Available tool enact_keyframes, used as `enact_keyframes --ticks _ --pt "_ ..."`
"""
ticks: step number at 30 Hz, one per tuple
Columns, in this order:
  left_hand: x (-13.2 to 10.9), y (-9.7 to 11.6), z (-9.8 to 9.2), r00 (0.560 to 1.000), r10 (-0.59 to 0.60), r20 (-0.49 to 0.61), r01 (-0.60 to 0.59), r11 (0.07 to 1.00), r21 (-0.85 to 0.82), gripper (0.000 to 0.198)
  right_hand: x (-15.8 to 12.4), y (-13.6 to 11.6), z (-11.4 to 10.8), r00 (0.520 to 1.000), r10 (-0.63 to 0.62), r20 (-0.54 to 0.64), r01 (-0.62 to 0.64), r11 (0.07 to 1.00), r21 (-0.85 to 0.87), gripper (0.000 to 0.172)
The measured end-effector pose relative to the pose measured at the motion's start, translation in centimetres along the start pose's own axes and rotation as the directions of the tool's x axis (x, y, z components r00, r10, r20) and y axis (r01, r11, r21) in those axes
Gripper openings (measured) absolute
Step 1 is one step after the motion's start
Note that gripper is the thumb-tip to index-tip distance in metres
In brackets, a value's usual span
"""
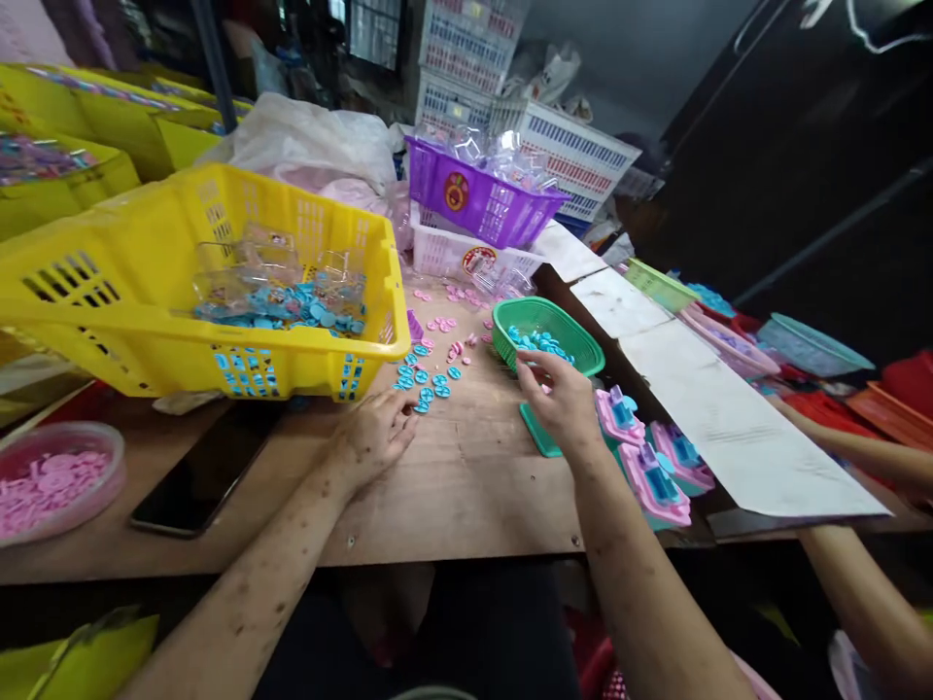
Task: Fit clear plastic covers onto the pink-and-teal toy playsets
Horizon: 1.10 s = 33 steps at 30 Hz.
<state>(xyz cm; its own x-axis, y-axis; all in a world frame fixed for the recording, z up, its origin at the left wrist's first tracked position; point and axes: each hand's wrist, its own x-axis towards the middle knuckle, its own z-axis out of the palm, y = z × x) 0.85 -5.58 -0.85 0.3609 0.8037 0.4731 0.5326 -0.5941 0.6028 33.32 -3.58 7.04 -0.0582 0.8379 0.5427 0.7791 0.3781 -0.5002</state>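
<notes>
The right hand (560, 397) is by the green basket (583, 342); left of it, the left hand (373, 435) nears blue discs (425, 394). Both grips are unclear.

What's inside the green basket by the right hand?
Blue pieces lie in a loose heap inside the green basket. The right hand and the near wall cover part of the near side, and whatever lies beneath the top pieces cannot be seen.

The single head-worn camera faces forward and down from above the person's lap (510, 627), near the left hand (375, 433) and right hand (560, 397), with white crates (470, 49) farther off.
</notes>
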Motion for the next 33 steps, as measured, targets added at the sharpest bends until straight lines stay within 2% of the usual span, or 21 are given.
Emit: enact_keyframes --ticks 2,3,6,8,10,12,15,18,20,22,24,26,28,29,30,31,33 --pt "0.1 0.1 0.2 1.000 0.012 -0.004 -0.012 1.000 -0.004 0.018 -1.0 2.0 -1.1 0.997 0.055 0.049 -0.057 0.998 0.039 0.037" --pt "0.1 0.2 0.2 1.000 0.018 -0.005 -0.018 1.000 -0.007 0.017 -1.5 2.5 -0.8 0.993 0.067 0.094 -0.071 0.996 0.045 0.037" --pt "0.0 0.3 0.3 1.000 0.025 -0.015 -0.025 1.000 -0.009 0.014 -2.8 2.1 2.9 0.972 0.058 0.229 -0.068 0.997 0.037 0.034" --pt "-0.1 0.5 0.1 1.000 0.016 -0.012 -0.016 1.000 -0.004 0.015 -3.0 0.8 5.9 0.952 0.018 0.307 -0.031 0.999 0.037 0.028" --pt "-0.2 0.5 -0.2 1.000 0.001 -0.001 -0.001 1.000 0.001 0.016 -2.7 -0.6 7.5 0.934 -0.030 0.355 0.019 0.999 0.036 0.031" --pt "-0.3 0.5 -0.5 1.000 -0.006 0.011 0.006 1.000 -0.004 0.017 -2.1 -1.5 6.7 0.932 -0.061 0.358 0.057 0.998 0.023 0.037" --pt "-0.2 0.4 -0.6 1.000 0.000 0.023 0.001 1.000 -0.016 0.019 -1.4 -1.1 2.0 0.962 -0.100 0.253 0.115 0.993 -0.042 0.040" --pt "0.0 0.2 -0.4 1.000 0.007 0.018 -0.007 1.000 -0.025 0.018 -1.5 0.8 -3.0 0.994 -0.073 0.081 0.093 0.959 -0.269 0.040" --pt "0.1 0.3 -0.3 1.000 0.018 0.024 -0.018 0.999 -0.036 0.017 -2.2 2.3 -4.8 0.998 0.011 0.058 0.016 0.896 -0.444 0.044" --pt "0.2 0.5 -0.4 0.999 0.034 0.029 -0.032 0.998 -0.053 0.018 -3.4 3.5 -5.0 0.985 0.089 0.149 0.007 0.838 -0.545 0.049" --pt "0.2 0.8 -0.6 0.999 0.039 0.033 -0.036 0.996 -0.079 0.017 -4.5 3.8 -4.4 0.960 0.097 0.263 0.065 0.836 -0.545 0.055" --pt "-0.1 1.2 -0.6 0.999 0.018 0.045 -0.012 0.992 -0.125 0.018 -5.5 2.7 -3.3 0.949 0.049 0.311 0.115 0.866 -0.486 0.054" --pt "-0.8 1.9 -0.2 0.998 -0.050 0.039 0.057 0.977 -0.207 0.020 -6.2 0.0 -2.7 0.947 -0.006 0.321 0.143 0.904 -0.403 0.046" --pt "-1.4 2.4 0.4 0.996 -0.083 0.022 0.086 0.965 -0.248 0.034 -6.4 -1.8 -2.7 0.939 -0.030 0.342 0.158 0.923 -0.352 0.044" --pt "-1.9 2.9 1.1 0.995 -0.104 -0.003 0.099 0.956 -0.278 0.058 -6.4 -3.8 -2.9 0.926 -0.058 0.374 0.176 0.940 -0.292 0.043" --pt "-2.6 3.6 2.0 0.993 -0.109 -0.033 0.095 0.952 -0.291 0.089 -6.2 -5.8 -3.4 0.894 -0.087 0.440 0.200 0.955 -0.217 0.047" --pt "-3.8 5.1 4.1 0.993 -0.092 -0.080 0.067 0.959 -0.276 0.146 -4.4 -9.0 -4.8 0.795 -0.156 0.587 0.241 0.968 -0.070 0.057"
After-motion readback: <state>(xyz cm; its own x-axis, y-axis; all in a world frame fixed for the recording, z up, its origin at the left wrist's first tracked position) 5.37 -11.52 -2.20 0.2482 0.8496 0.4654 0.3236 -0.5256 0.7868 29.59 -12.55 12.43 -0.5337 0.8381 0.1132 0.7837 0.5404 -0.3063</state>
